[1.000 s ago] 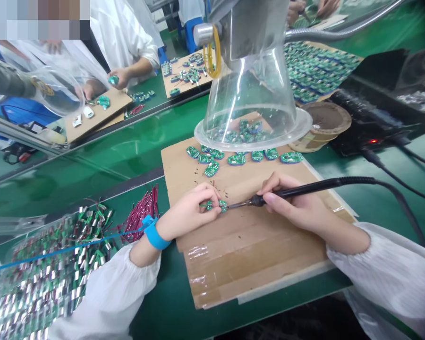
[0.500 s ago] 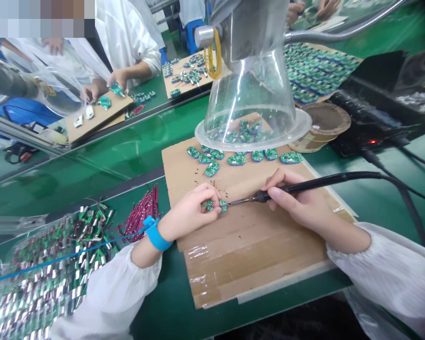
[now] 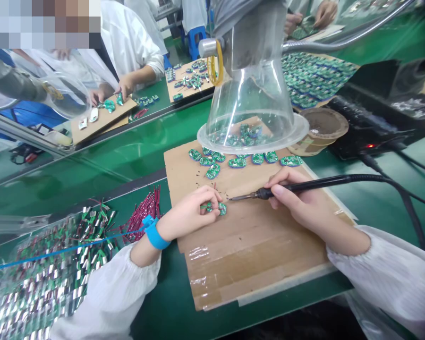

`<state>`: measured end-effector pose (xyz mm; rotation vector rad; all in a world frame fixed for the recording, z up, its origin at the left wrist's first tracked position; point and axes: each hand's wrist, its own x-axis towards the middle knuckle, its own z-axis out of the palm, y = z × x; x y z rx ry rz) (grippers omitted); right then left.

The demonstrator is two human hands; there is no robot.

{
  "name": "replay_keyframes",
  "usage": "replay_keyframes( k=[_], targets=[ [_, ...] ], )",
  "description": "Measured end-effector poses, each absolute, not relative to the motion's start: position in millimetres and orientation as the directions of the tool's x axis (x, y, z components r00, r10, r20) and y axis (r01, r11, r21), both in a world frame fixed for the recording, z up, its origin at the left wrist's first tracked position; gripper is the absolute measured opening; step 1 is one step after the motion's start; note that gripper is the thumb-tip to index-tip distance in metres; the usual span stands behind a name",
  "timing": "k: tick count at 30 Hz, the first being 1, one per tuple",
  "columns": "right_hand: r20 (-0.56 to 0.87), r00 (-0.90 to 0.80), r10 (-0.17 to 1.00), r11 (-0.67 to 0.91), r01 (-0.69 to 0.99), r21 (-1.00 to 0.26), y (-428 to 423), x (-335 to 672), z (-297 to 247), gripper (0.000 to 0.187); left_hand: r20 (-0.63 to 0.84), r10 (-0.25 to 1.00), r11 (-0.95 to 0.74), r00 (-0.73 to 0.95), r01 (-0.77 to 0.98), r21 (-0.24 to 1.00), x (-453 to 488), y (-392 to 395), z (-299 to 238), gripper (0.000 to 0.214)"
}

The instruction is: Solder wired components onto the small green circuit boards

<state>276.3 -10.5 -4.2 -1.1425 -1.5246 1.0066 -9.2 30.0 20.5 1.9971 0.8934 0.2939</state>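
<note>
My left hand (image 3: pixel 197 208), with a blue strap (image 3: pixel 156 233) at its wrist, pinches a small green circuit board (image 3: pixel 222 208) on the cardboard sheet (image 3: pixel 255 245). Part of the board is hidden under the fingers. In my right hand (image 3: pixel 299 203) is a black-handled soldering iron (image 3: pixel 304 184), held like a pen. Its metal tip points left and stands just above and right of the board, apart from it. Beyond my hands, several more circuit boards (image 3: pixel 237 162) lie along the far part of the cardboard.
A clear fume hood (image 3: pixel 250 99) hangs over the far boards. Right of it stand a round pot (image 3: pixel 322 127) and a black soldering station (image 3: pixel 368 132). Dark red wires (image 3: pixel 143 208) and many small metal-ended parts (image 3: pixel 53 269) lie at left. Co-workers' hands (image 3: pixel 123 87) work across the bench.
The soldering iron's tip has lifted off the board, slightly up and to the right. My left hand keeps its pinch on the board. Across the bench, a co-worker's hand has lowered a green piece.
</note>
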Motion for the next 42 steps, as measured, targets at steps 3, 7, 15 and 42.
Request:
replay_keyframes(
  k=[3, 7, 15, 42],
  targets=[
    [0.208, -0.103, 0.973, 0.224, 0.185, -0.957, -9, 275, -2, 0.021, -0.227, 0.59, -0.34, 0.774, 0.494, 0.801, -18, 32, 29, 0.01],
    [0.193, -0.129, 0.973, 0.217, 0.209, -0.954, -7, 274, -2, 0.02, -0.352, 0.531, -0.425, 0.771, 0.602, 0.676, -51, 38, 60, 0.01],
    [0.232, -0.218, 0.948, 0.286, 0.262, -0.922, -2, 273, -8, 0.017, 0.176, 0.984, -0.002, -0.026, 0.988, 0.153, -190, 76, 98, 0.064],
    [0.275, -0.645, 0.713, 0.614, 0.384, -0.69, 2, 244, -10, 0.026, 0.107, 0.98, 0.02, -0.167, 0.621, 0.784, -146, 20, 22, 0.029]
  ],
)
